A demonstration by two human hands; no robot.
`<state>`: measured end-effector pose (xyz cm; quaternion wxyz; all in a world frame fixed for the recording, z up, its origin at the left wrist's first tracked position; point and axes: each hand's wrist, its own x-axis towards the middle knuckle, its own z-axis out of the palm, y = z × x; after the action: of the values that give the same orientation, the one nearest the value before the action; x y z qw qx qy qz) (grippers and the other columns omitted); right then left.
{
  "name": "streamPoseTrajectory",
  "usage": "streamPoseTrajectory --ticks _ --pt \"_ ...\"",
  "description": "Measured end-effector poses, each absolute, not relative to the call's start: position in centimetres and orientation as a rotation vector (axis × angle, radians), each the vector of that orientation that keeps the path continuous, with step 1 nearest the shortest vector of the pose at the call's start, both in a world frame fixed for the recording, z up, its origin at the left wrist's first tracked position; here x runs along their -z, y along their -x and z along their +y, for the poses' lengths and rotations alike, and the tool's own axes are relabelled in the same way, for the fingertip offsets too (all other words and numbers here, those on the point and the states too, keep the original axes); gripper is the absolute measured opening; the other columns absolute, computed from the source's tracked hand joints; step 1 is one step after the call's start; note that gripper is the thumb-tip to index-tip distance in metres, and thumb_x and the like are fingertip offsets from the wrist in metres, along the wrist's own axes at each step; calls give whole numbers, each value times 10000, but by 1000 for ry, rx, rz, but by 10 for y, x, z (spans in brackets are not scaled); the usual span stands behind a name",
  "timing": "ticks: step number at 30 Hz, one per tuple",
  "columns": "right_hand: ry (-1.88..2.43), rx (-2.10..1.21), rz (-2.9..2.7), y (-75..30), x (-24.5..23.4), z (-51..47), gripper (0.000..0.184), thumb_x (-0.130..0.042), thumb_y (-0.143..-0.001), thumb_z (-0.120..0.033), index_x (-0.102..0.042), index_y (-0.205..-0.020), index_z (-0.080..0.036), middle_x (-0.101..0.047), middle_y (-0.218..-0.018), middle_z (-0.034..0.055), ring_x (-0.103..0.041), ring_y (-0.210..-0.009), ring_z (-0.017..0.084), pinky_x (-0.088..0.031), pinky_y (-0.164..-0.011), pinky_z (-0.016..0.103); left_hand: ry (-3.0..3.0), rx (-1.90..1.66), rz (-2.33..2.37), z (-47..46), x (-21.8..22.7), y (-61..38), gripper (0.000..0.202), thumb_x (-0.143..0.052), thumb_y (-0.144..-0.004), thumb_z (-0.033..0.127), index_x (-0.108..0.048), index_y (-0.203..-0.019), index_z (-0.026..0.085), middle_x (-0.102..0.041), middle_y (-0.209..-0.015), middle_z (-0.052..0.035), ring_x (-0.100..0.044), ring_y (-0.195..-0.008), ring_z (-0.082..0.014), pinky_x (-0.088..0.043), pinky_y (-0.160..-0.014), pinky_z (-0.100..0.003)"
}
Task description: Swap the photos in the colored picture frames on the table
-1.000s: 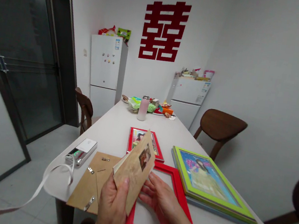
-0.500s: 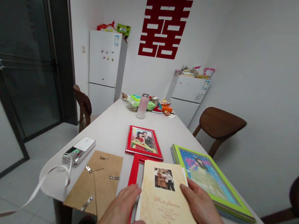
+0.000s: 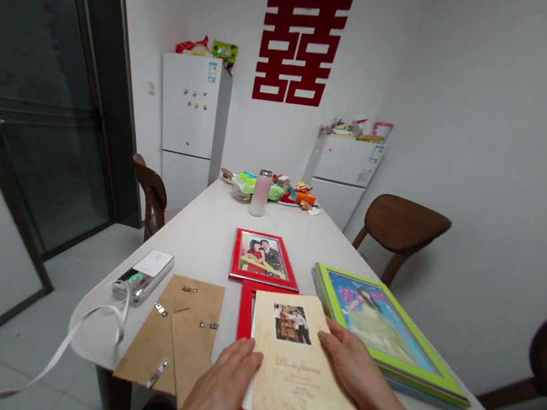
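A cream printed sheet (image 3: pixel 299 370) with a small photo at its top lies face up over a large red picture frame (image 3: pixel 246 309) near the table's front edge. My left hand (image 3: pixel 223 397) lies flat with fingers stretched, touching the sheet's left edge. My right hand (image 3: pixel 357 374) rests with fingers extended on the sheet's right edge. To the left of the frame lies its brown backing board (image 3: pixel 176 333) with metal clips.
A small red framed photo (image 3: pixel 262 258) lies beyond the sheet, and a green framed picture (image 3: pixel 382 334) on a stack to the right. A white device (image 3: pixel 144 273) with a ribbon sits at the left edge. A bottle (image 3: pixel 260 193) and clutter stand far back. Chairs flank the white table (image 3: pixel 199 235).
The sheet went from held upright in my left hand to lying flat on the red frame. Both hands now rest on its edges, and it has shifted slightly left.
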<state>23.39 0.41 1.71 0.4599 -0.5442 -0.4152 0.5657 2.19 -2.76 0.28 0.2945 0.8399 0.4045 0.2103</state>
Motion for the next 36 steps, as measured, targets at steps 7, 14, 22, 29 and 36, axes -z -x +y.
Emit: streamPoseTrajectory --ticks 7,14,22,29,36 --pt "1451 -1232 -1241 -235 -13 16 473 -348 -694 -204 -416 -1153 -112 -667 -808 63 -623 -701 199 -460 -568 275 -2168 -384 1106 -29 -24 -19 629 -544 -609 148 -377 -1209 60 -268 -1327 -162 -215 -1227 -244 -210 -1007 -378" --pt "1826 -529 -1760 -232 -19 14 352 -328 -717 -228 -536 -979 -117 -627 -925 112 -575 -834 212 -407 -691 278 -2130 -337 1129 -33 -38 -18 555 -527 -650 170 -412 -1191 123 -276 -1332 -124 -213 -1231 -221 -203 -1005 -380" --pt "2262 -8 -2017 -219 -22 3 336 -339 -753 -348 -542 -891 -118 -609 -836 146 -583 -735 268 -384 -590 334 -2264 -147 1181 -36 -55 -24 516 -490 -691 179 -407 -1194 101 -276 -1331 -124 -196 -1235 -208 -207 -1007 -337" --pt "2259 71 -2022 -217 -18 3 339 -414 -732 -355 -499 -968 -127 -592 -843 122 -580 -751 259 -396 -601 334 -2312 -212 1163 -42 -50 -16 514 -489 -675 166 -421 -1181 103 -294 -1321 -125 -220 -1226 -218 -230 -997 -362" --pt "1889 26 -2060 -206 -20 -6 450 -409 -748 -322 -429 -1156 -133 -520 -1036 128 -499 -922 231 -395 -754 336 -2268 -156 1488 -41 -34 54 713 -595 -582 174 -332 -1244 160 -156 -1363 -103 -124 -1247 -233 -144 -1011 -412"
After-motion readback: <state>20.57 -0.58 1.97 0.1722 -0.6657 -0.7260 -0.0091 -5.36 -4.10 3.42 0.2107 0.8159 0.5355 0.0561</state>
